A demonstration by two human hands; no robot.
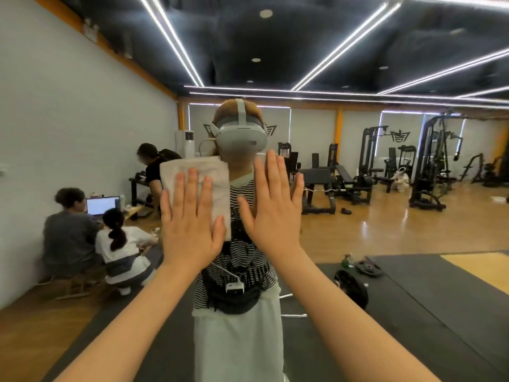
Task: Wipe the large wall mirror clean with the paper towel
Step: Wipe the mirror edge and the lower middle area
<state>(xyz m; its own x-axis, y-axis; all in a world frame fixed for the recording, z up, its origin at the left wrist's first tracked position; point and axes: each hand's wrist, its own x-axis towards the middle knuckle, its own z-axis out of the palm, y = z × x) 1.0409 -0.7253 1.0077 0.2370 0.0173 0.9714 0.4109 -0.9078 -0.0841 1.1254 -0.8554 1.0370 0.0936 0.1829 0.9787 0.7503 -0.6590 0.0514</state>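
Note:
The large wall mirror (358, 244) fills the whole view and reflects a gym behind me. A folded white paper towel (202, 172) lies flat against the glass at head height. My left hand (190, 224) presses it to the mirror with straight, spread fingers. My right hand (272, 213) lies flat on the bare glass just right of the towel, fingers straight. Both forearms reach up from the bottom corners of the view. My own reflection, in a headset and striped shirt, stands behind the hands.
In the reflection, a white wall (68, 119) runs along the left with people sitting around a laptop (103, 205). Weight machines (429, 166) line the back right. A weight plate (355, 288) and a green spray bottle (345, 261) lie on dark floor mats.

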